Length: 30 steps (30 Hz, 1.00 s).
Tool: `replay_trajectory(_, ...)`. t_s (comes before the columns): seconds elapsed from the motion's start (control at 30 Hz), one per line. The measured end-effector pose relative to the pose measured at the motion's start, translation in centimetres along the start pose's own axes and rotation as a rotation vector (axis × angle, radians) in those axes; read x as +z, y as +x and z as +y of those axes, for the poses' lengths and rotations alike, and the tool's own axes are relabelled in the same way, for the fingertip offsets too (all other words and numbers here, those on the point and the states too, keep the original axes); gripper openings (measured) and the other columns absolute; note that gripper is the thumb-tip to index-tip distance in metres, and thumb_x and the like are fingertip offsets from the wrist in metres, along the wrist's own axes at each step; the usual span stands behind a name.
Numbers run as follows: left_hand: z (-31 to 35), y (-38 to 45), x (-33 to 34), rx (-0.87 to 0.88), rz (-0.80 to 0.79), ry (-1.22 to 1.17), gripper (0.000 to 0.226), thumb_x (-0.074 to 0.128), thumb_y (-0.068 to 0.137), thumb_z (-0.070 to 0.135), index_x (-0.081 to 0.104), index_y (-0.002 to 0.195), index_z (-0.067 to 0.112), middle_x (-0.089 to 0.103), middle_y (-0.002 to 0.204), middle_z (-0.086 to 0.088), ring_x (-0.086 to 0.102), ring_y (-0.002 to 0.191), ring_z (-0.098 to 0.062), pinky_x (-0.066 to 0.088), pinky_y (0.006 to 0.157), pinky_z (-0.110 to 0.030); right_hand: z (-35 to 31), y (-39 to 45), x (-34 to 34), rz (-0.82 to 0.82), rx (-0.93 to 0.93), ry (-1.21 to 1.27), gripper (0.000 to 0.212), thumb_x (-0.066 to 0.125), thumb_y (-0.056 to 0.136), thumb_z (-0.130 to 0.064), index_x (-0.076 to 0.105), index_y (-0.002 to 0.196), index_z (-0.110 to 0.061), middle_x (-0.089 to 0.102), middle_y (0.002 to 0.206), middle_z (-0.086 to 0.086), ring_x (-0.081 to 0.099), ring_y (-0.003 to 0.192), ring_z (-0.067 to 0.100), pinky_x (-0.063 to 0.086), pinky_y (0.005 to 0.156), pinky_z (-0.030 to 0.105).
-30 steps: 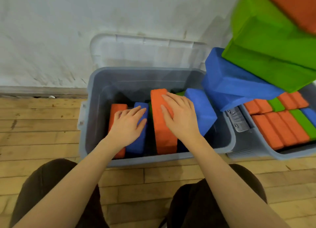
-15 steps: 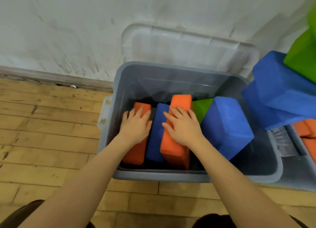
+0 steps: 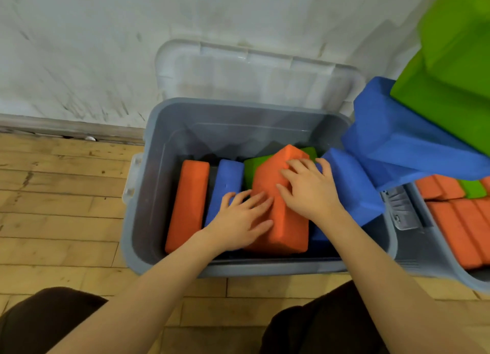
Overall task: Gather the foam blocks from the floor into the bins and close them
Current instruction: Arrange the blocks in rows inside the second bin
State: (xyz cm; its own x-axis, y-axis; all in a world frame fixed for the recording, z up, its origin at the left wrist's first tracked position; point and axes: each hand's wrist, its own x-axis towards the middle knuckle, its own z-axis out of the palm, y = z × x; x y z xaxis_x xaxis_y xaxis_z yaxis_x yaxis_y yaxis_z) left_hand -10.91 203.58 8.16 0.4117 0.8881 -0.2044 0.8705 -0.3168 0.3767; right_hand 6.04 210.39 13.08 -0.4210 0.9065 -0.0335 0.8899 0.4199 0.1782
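Note:
A grey bin (image 3: 138, 221) stands open against the wall, its clear lid (image 3: 254, 75) leaning back. Inside lie an orange block (image 3: 188, 202), a blue block (image 3: 225, 183) and a green block (image 3: 252, 168) side by side. A second orange block (image 3: 281, 221) sits tilted on top of them. My left hand (image 3: 241, 218) lies flat against its left side with fingers spread. My right hand (image 3: 307, 191) presses on its top right. A large blue block (image 3: 355, 191) leans at the bin's right end.
A stack of big blue (image 3: 397, 141) and green (image 3: 450, 75) blocks looms at the right. A second grey bin (image 3: 448, 271) at the right holds orange and green blocks. Wooden floor lies to the left; my knees are at the bottom.
The middle orange block has tipped over toward the right, onto the green one. My left hand moved from the left blocks onto its side; my right hand stayed on it.

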Motion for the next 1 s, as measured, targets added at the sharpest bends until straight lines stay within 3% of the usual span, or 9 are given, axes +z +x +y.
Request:
replay_trajectory(0.1, 0.0, 0.2, 0.7, 0.052, -0.068, 0.055, 0.084, 0.0, 0.072, 0.07, 0.02, 0.147, 0.038, 0.016, 0.156, 0.01, 0.009, 0.143, -0.024, 0.002, 0.11, -0.047, -0.4, 1.3, -0.5, 0.002, -0.036, -0.027, 0.03, 0.056, 0.085, -0.038, 0.074, 0.092, -0.015, 0.065, 0.103, 0.005, 0.055, 0.103, 0.029, 0.016, 0.099, 0.041)
replay_trajectory(0.23, -1.6, -0.1, 0.7, 0.039, -0.083, 0.08, 0.076, -0.002, 0.072, 0.069, 0.006, 0.145, 0.049, 0.01, 0.157, 0.009, 0.007, 0.143, -0.026, 0.004, 0.111, -0.051, -3.3, 4.5, -0.1, 0.047, 0.003, 0.177, 0.04, 0.043, 0.096, -0.037, 0.053, 0.132, -0.022, 0.057, 0.126, 0.003, 0.05, 0.115, 0.027, 0.025, 0.099, 0.04)
replay_trajectory(0.37, -4.1, 0.2, 0.3, -0.087, -0.008, 0.09, 0.081, -0.006, 0.072, 0.061, 0.015, 0.148, 0.038, 0.013, 0.157, 0.007, 0.013, 0.143, -0.024, 0.011, 0.11, -0.044, -5.6, 7.2, 1.4, 0.026, 0.041, 0.354, 0.048, 0.041, 0.098, -0.033, 0.036, 0.144, -0.021, 0.047, 0.139, 0.005, 0.049, 0.118, 0.029, 0.034, 0.095, 0.039)
replay_trajectory(0.5, -8.3, 0.6, -0.3, -0.266, 0.091, 0.09, 0.069, 0.015, 0.084, 0.049, 0.025, 0.148, 0.025, 0.018, 0.156, -0.003, 0.02, 0.14, -0.027, 0.016, 0.107, -0.041, -6.9, 8.5, 3.2, -0.026, -0.002, 0.095, 0.054, 0.041, 0.097, -0.037, 0.031, 0.147, -0.019, 0.056, 0.127, 0.009, 0.056, 0.106, 0.032, 0.036, 0.088, 0.039)
replay_trajectory(0.63, -11.1, 2.5, -0.6, -0.421, 0.117, 0.11, 0.059, 0.034, 0.096, 0.037, 0.016, 0.149, 0.018, 0.003, 0.158, -0.006, 0.01, 0.142, -0.028, 0.016, 0.11, -0.043, -8.1, 9.5, 5.0, -0.179, -0.049, -0.041, 0.06, 0.027, 0.098, -0.048, 0.015, 0.15, -0.021, 0.039, 0.146, 0.01, 0.048, 0.121, 0.031, 0.026, 0.102, 0.04)
replay_trajectory(0.87, -13.4, 4.0, 0.3, -0.489, 0.021, 0.009, 0.059, 0.027, 0.099, 0.039, 0.006, 0.151, 0.02, -0.001, 0.159, -0.004, 0.0, 0.144, -0.031, 0.008, 0.114, -0.045, -11.7, 11.5, 6.5, -0.4, -0.083, -0.173, 0.065, 0.012, 0.099, -0.051, 0.001, 0.151, -0.013, 0.014, 0.157, 0.014, 0.029, 0.137, 0.032, 0.009, 0.111, 0.048)
replay_trajectory(1.0, -13.3, 3.7, 0.3, -0.5, 0.019, -0.069, 0.058, 0.029, 0.1, 0.039, 0.006, 0.151, 0.023, -0.003, 0.159, 0.0, 0.006, 0.141, -0.041, 0.014, 0.112, -0.049, -11.8, 10.8, 6.7, -0.399, -0.104, -0.261, 0.062, 0.012, 0.1, -0.046, 0.001, 0.151, -0.01, 0.021, 0.154, 0.015, 0.034, 0.134, 0.031, 0.013, 0.109, 0.047)
